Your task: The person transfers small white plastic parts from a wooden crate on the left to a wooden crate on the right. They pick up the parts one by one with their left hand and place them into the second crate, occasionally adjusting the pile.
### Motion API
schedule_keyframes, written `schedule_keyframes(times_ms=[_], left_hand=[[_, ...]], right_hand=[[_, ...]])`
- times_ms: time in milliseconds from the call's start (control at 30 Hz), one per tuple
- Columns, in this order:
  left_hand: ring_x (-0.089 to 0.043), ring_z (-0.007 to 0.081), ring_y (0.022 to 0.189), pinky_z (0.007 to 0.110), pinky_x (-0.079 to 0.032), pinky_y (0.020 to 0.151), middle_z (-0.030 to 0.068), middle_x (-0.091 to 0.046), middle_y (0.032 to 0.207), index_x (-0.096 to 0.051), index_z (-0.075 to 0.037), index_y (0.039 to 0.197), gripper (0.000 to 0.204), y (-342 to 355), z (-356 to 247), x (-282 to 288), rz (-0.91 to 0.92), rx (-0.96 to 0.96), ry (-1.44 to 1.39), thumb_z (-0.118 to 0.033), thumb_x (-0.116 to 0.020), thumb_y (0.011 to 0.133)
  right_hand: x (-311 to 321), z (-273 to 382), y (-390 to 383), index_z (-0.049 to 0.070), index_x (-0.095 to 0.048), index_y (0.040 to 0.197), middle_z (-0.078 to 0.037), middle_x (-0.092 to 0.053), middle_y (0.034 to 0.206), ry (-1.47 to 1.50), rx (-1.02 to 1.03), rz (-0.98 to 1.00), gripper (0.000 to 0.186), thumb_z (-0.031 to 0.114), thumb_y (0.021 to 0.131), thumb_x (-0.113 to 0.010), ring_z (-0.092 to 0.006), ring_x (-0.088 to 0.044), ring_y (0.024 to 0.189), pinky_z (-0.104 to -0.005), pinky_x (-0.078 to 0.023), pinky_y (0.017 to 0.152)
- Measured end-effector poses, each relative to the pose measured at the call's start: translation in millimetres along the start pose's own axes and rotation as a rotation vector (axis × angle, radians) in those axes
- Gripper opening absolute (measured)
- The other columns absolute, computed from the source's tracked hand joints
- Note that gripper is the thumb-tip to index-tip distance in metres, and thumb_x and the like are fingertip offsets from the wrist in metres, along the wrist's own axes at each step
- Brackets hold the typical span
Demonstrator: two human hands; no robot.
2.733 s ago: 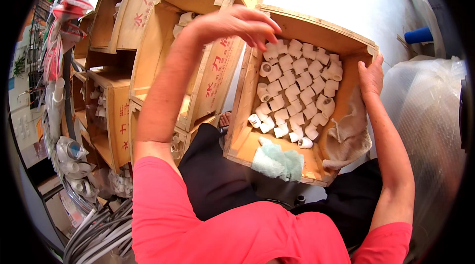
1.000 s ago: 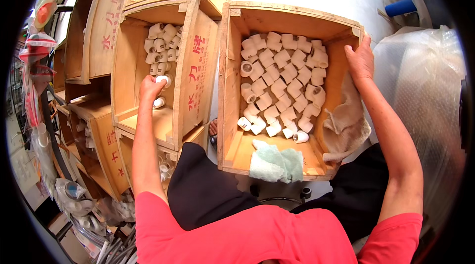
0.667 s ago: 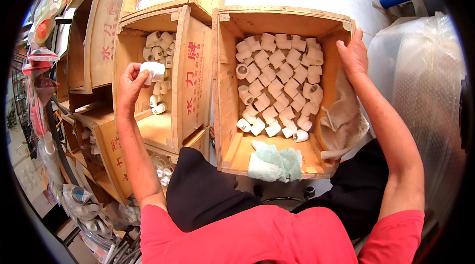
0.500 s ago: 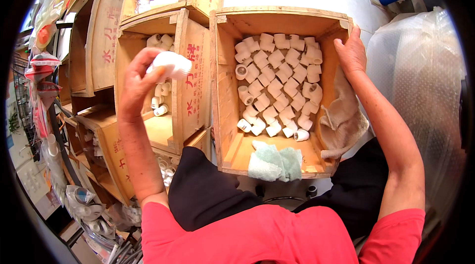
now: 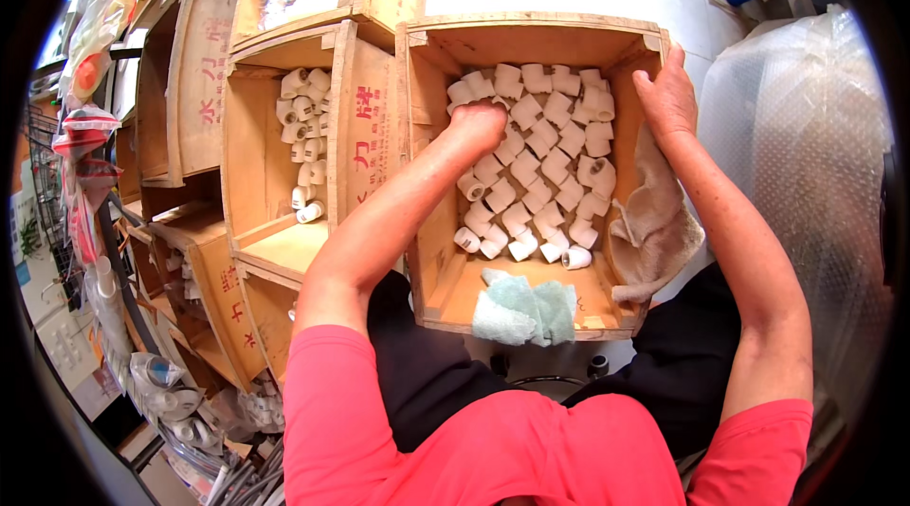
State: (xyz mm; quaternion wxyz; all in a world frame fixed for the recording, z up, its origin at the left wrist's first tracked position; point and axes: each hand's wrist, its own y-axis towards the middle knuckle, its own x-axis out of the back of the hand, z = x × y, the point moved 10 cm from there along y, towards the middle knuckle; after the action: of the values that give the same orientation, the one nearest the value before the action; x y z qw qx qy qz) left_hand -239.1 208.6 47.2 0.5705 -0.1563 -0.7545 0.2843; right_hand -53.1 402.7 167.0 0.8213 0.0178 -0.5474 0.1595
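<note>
A wooden box [image 5: 531, 25] leans tilted in front of me, its open side facing up at me. Rows of white plastic pipe elbows [image 5: 542, 138] cover much of its bottom. My left hand [image 5: 480, 124] reaches inside, over the upper left of the elbows, with its fingers curled down. Those fingertips are hidden, and what they hold, if anything, does not show. My right hand [image 5: 669, 99] grips the box's right rim near the upper corner, thumb on the inner side.
A pale green cloth [image 5: 526, 310] hangs over the box's near edge, and a beige cloth [image 5: 654, 241] over its right side. At left, another wooden box [image 5: 256, 136] contains more white fittings, among stacked boxes. Bubble wrap [image 5: 801, 146] stands at right.
My left hand, which held up a white fitting beside the left box, has moved right and down into the middle box. My right hand stays on the rim.
</note>
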Motion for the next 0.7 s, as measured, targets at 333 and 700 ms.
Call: schedule_keyframes(times_ms=[333, 700], left_hand=[[-0.056, 0.0323, 0.105, 0.042, -0.049, 0.086, 0.0153, -0.055, 0.116, -0.061, -0.006, 0.103, 0.023, 24.1, 7.7, -0.2, -0.18, 0.063, 0.153, -0.009, -0.055, 0.081], [-0.055, 0.0296, 0.11, 0.043, -0.048, 0.086, 0.0129, -0.054, 0.12, -0.064, -0.009, 0.107, 0.027, 29.6, 21.9, -1.5, -0.129, 0.186, 0.085, -0.011, -0.054, 0.082]], right_hand=[[2.5, -2.8, -0.1, 0.002, -0.034, 0.129, -0.023, -0.065, 0.097, -0.001, -0.003, -0.011, 0.06, 0.021, 0.078, -0.059, -0.0391, -0.063, 0.094, -0.0484, -0.05, 0.083], [-2.8, -2.6, 2.1, 0.007, -0.033, 0.132, -0.025, -0.064, 0.104, 0.008, 0.048, -0.041, 0.062, 0.027, 0.079, -0.06, -0.0419, -0.061, 0.097, -0.0496, -0.047, 0.084]])
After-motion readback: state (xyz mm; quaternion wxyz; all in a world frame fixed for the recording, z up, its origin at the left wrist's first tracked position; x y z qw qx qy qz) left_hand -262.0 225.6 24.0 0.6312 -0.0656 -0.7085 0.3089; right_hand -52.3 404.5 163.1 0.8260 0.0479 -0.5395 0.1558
